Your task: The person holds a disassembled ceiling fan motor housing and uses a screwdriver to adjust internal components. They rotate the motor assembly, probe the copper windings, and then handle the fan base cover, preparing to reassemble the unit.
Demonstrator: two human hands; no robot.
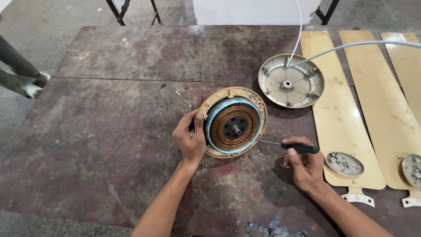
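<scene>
Steadying the heavy, rigid fan motor (233,127), left hand (190,139) fingers clamp its rim; right hand (305,166) fingers grip a screwdriver (287,145) beside it.

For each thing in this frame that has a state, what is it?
Fan motor: opened, copper windings exposed, tilted in its lower housing.
Motor cover: off, inside up, beside the motor.
Screwdriver: tip at the motor's edge.
Left hand: gripping the motor's rim.
Right hand: closed on the screwdriver.
Fan blades: detached, lying flat.
</scene>
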